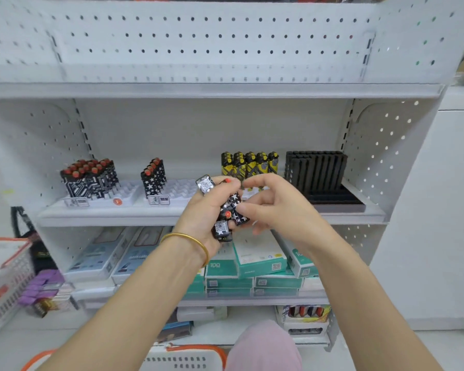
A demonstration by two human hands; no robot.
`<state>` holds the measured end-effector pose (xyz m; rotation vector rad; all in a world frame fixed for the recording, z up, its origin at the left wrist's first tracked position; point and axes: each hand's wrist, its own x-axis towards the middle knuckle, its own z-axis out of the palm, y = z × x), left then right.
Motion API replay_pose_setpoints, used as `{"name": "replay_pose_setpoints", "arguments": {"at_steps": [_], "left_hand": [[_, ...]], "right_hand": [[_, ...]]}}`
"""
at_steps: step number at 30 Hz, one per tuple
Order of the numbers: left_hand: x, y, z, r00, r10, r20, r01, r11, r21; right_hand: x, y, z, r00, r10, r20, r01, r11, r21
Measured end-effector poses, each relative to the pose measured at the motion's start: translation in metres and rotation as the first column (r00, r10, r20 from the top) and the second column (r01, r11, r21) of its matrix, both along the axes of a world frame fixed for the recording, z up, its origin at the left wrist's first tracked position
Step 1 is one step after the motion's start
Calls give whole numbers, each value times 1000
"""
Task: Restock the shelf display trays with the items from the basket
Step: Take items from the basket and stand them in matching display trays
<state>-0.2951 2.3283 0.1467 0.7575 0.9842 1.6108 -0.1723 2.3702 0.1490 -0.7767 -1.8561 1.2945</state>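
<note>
My left hand [208, 207] grips a bunch of small black star-patterned items with red caps [227, 210] in front of the middle shelf. My right hand [275, 204] pinches one of these items at its lower end with thumb and fingertips. Behind my hands a white display tray [177, 195] holds a few matching star-patterned items [153, 175] at its left end. The white basket with an orange rim [188, 357] sits at the bottom edge of the view, its contents hidden.
On the same shelf stand a tray of black-and-white patterned items [90, 176], yellow-black items [249, 163] and a black tray of black items [316, 170]. Teal and blue boxes [257, 259] fill the shelf below. Another white basket [3, 277] stands at the left.
</note>
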Motion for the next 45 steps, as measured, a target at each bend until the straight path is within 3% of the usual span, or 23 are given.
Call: {"name": "replay_pose_setpoints", "arguments": {"at_steps": [6, 12, 17, 25, 29, 37, 39, 42, 45], "left_hand": [[-52, -27, -6, 993, 93, -70, -98, 993, -71], [-97, -43, -7, 992, 120, 51, -108, 977, -185], [-111, -43, -10, 997, 18, 70, -3, 978, -210], [-120, -44, -12, 987, -136, 86, 148, 977, -152], [-123, -43, -19, 980, -149, 130, 167, 976, -141], [-123, -42, -21, 972, -158, 172, 176, 980, -91], [-123, -43, -22, 972, -168, 165, 184, 979, -91], [-122, -45, -22, 974, -163, 158, 178, 980, -86], [-119, -45, -20, 972, -182, 147, 193, 979, -69]], "right_hand": [[-53, -9, 0, 984, 179, 22, -180, 984, 8], [-112, 23, 23, 998, -30, 61, 13, 966, 259], [-162, 67, 27, 971, -164, 172, 76, 901, 428], [-184, 90, 12, 953, -181, 242, 54, 890, 453], [-183, 90, 15, 944, -139, 299, -20, 881, 473], [-183, 84, 7, 869, -234, 435, -44, 841, 540], [-180, 75, 10, 868, -260, 423, -21, 832, 555], [-163, 48, 23, 925, -278, 258, 86, 816, 572], [-135, 17, 30, 951, -152, 268, -3, 866, 499]]}}
